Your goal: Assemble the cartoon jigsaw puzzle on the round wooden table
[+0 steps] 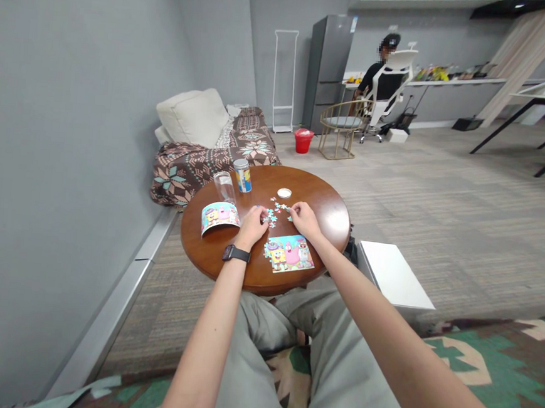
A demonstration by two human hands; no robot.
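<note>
A round brown wooden table (327, 224) stands before my knees. On it lies a partly assembled cartoon jigsaw puzzle (289, 253), near the front edge. Loose puzzle pieces (278, 208) are scattered behind it. My left hand (253, 223), with a black watch on the wrist, rests curled on pieces at the left of the pile. My right hand (303, 218) is curled over pieces at the right of the pile. What the fingers pinch is too small to make out.
A curved picture sheet (219, 216), a clear glass (225, 186), a printed can (242, 175) and a small round lid (284, 193) sit on the table. A white box (394, 275) stands to the right, a patterned couch (210, 155) behind. A person sits in a white office chair (389, 87) far back.
</note>
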